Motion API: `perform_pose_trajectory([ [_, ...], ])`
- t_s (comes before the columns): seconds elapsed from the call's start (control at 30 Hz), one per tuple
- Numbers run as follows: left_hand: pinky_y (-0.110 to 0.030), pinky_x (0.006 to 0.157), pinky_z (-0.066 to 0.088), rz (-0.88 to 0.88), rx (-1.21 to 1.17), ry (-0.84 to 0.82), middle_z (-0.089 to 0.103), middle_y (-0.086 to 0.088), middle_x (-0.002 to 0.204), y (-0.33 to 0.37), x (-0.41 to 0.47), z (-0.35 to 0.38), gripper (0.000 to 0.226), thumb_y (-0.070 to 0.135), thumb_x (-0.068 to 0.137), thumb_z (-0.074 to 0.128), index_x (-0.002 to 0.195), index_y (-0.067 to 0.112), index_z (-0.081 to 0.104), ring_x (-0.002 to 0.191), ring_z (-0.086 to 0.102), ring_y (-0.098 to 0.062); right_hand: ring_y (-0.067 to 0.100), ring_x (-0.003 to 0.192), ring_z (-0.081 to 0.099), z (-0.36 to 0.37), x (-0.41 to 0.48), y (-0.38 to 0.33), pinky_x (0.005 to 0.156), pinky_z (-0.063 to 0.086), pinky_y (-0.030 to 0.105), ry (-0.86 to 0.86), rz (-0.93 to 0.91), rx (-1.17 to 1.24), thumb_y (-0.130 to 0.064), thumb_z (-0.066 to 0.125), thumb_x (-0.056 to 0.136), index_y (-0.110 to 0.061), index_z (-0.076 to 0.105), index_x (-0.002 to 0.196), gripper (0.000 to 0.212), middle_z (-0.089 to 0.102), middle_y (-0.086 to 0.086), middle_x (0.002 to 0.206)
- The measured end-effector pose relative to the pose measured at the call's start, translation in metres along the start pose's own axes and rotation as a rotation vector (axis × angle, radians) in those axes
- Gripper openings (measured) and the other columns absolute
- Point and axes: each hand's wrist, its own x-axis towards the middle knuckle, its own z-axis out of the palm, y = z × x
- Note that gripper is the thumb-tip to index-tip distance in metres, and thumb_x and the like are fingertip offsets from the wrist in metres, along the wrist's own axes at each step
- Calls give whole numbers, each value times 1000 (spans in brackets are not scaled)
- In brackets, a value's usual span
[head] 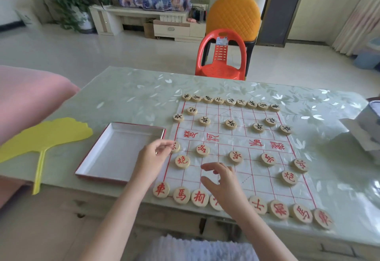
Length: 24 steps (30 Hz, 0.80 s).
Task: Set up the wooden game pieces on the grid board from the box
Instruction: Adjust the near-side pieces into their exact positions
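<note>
Pinches round red-lettered wooden disc (176, 147) in left hand (155, 156), at left edge of white red-lined grid sheet (232, 139). Hovers right hand (223, 180) loosely curled, empty, over near rows. Looks nearly finished, with shallow white red-rimmed box (115, 153) emptied.

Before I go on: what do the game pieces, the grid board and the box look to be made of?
Game pieces: pale wood, smooth round discs with red or black characters.
Grid board: a thin white sheet, probably cloth or plastic film; it wrinkles and lies limp.
Box: likely cardboard, with thin walls, matte white inside and a red outer edge.
</note>
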Motion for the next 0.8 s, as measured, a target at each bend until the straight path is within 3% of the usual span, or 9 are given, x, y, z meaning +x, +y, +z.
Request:
perform_pose_trajectory([
  [0.17, -1, 71, 40, -63, 69, 14, 67, 7, 99, -28, -54, -4, 22, 6, 87, 56, 102, 17, 67, 92, 61, -5, 13, 116, 36, 17, -15, 2, 94, 30, 25, -51, -7, -87, -29, 60, 86, -29, 55, 117, 32, 50, -16, 110],
  [0.3, -23, 89, 45, 26, 248, 85, 66, 5, 107, -46, -70, 3, 28, 6, 84, 61, 109, 17, 66, 101, 58, -13, 11, 121, 28, 27, -20, 5, 93, 24, 27, -76, -61, -148, -33, 59, 86, -30, 51, 123, 38, 51, -13, 123],
  [0.37, -27, 92, 43, 45, 300, 106, 64, 4, 109, -52, -74, 8, 32, 8, 83, 62, 113, 19, 63, 104, 54, -16, 10, 121, 26, 32, -20, 8, 92, 21, 27, -67, -86, -199, -34, 60, 85, -30, 50, 124, 41, 50, -13, 126],
  [0.47, -22, 93, 36, 112, 371, 139, 61, 4, 115, -62, -81, 11, 38, 11, 79, 68, 116, 19, 61, 108, 50, -16, 12, 123, 26, 40, -20, 16, 92, 19, 26, -37, -112, -262, -37, 59, 84, -31, 48, 125, 43, 49, -14, 127],
  [0.57, -28, 93, 38, 129, 421, 159, 61, 5, 116, -72, -83, 11, 44, 14, 75, 73, 117, 19, 60, 107, 49, -19, 12, 125, 25, 51, -18, 24, 91, 16, 26, -30, -127, -314, -42, 58, 83, -33, 45, 127, 46, 49, -15, 129],
  [0.8, -35, 85, 43, 131, 508, 197, 67, 9, 99, -72, -78, 18, 54, 22, 64, 82, 114, 23, 63, 98, 45, -19, 13, 124, 24, 73, -13, 33, 88, 11, 21, -8, -202, -380, -54, 63, 74, -33, 42, 128, 61, 49, -18, 125],
])
